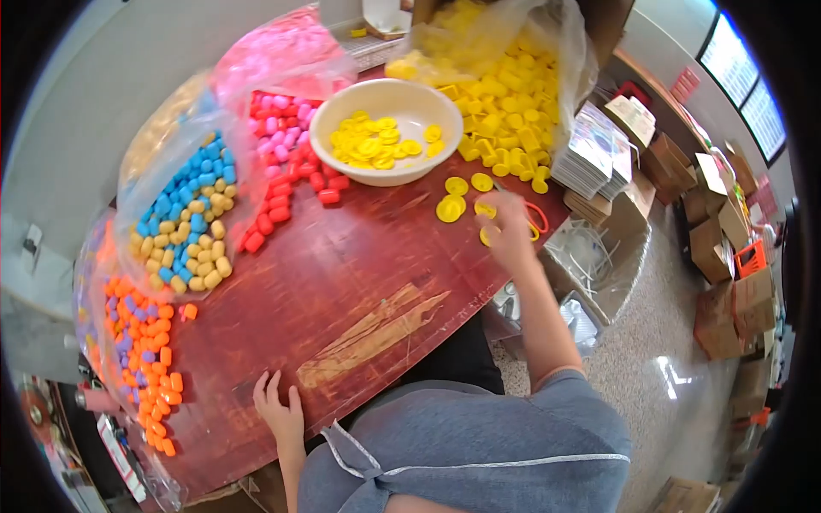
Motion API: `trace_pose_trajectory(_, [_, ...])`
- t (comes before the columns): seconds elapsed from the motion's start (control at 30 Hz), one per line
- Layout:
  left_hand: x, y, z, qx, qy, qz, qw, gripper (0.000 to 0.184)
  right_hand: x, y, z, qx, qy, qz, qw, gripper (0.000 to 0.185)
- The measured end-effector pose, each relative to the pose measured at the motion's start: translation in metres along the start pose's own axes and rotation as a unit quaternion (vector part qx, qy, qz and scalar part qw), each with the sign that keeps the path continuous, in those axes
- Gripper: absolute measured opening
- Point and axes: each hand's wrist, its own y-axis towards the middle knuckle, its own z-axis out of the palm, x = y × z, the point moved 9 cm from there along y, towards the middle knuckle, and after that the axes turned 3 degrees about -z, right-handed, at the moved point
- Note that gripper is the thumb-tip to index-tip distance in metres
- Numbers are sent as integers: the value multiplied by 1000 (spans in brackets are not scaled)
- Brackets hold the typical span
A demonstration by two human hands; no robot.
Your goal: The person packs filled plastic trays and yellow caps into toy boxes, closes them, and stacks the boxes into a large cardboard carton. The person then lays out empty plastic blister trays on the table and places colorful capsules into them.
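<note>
My right hand (510, 227) is over the right part of the table, fingers curled down among several round yellow plastic discs (451, 208). Its fingertips meet one disc (484, 209); whether they grip it is hidden. Partly under this hand is a tool with a red loop handle (540, 217), perhaps scissors. My left hand (278, 410) lies on the near table edge, fingers spread and holding nothing. Further back stands a white bowl (386, 178) with yellow discs (368, 141) inside. To its right, yellow plastic pieces (513, 103) spill from a clear bag.
Left of the bowl, red and pink pieces (282, 162) spread from a bag. Blue and tan pieces (192, 222) fill another bag, with orange and purple pieces (154, 368) nearer. The dark red table (248, 325) has a worn patch. Stacked cards (599, 150) and cartons (727, 312) stand right.
</note>
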Motion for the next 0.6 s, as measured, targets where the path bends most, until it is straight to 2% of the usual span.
trace_pose_trajectory(0.1, [-4,2,-4,-11,-33,-24,999,37,-88,21,-78,-150,-98,45,983,21])
trace_pose_trajectory(0.17, [-7,4,-11,-19,-39,-32,999,35,-145,23,-116,-162,-131,135,969,22])
trace_pose_trajectory(0.23, [-12,8,-14,-10,-36,-27,999,34,-168,11,-141,-172,-120,179,961,22])
trace_pose_trajectory(0.37, [-21,9,-10,-25,-64,-29,997,28,-214,-50,-164,-118,-41,330,936,22])
trace_pose_trajectory(0.47, [-28,8,4,17,-60,0,998,25,-243,-133,-177,-59,-102,392,913,23])
trace_pose_trajectory(0.53, [-35,8,14,28,-65,18,997,23,-279,-210,-158,197,-186,503,821,27])
trace_pose_trajectory(0.6, [-43,11,23,43,-60,29,997,22,-257,-258,-143,251,-127,527,802,31])
